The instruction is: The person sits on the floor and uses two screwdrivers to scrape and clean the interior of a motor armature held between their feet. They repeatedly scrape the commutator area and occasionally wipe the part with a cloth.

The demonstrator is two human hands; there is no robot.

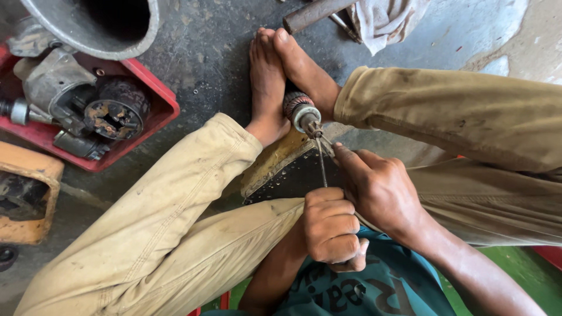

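I sit on the floor with my two bare feet (275,82) pressed together, clamping a motor armature (300,109) with copper windings and a metal shaft end. A thin metal rod (321,164) runs from the armature's end down to my left hand (331,228), which is closed in a fist around its lower end. My right hand (377,187) sits just right of the rod, its thumb and fingers pinching the rod's upper part near the armature. A dark metal plate (287,172) lies under my legs.
A red tray (149,126) at the left holds greasy motor parts (88,108). A large grey metal pipe (96,23) stands at the top left, an orange housing (26,196) at the left edge. A rusty bar (316,13) and a white rag (383,17) lie beyond my feet.
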